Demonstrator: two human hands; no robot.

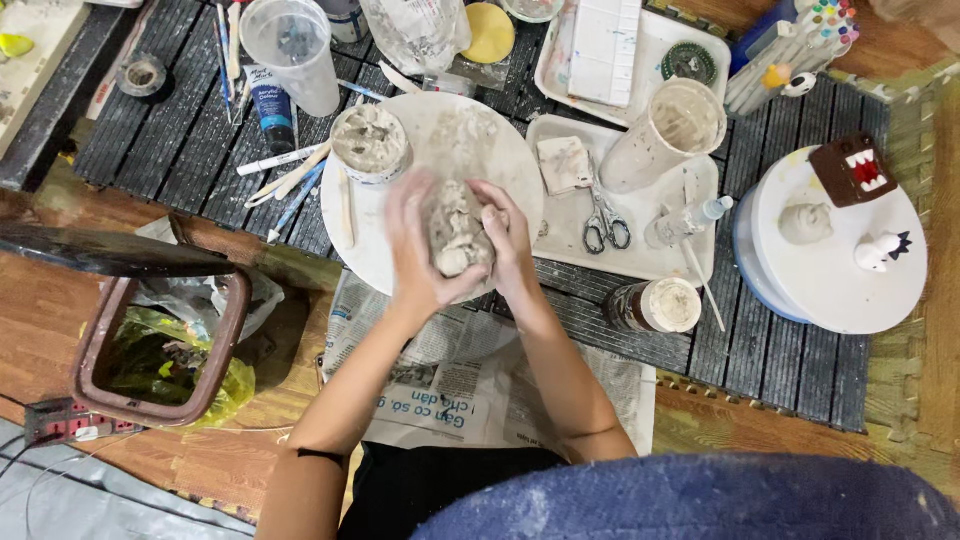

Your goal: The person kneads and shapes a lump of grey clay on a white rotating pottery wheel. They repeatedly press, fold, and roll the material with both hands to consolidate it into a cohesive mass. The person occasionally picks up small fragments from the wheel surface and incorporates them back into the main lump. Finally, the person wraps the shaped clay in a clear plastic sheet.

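A grey lump of clay is pressed between both of my hands above a round white board. My left hand cups its left side with fingers spread upward. On the other side, my right hand wraps around it with the thumb on top. A small tub of wet clay stands on the board's upper left. A wooden modelling stick lies along the board's left edge.
A white tray holds scissors, a clay slab, a tipped cup and a small bottle. A turntable at right carries small clay figures. A bin stands at left; newspaper lies under my arms.
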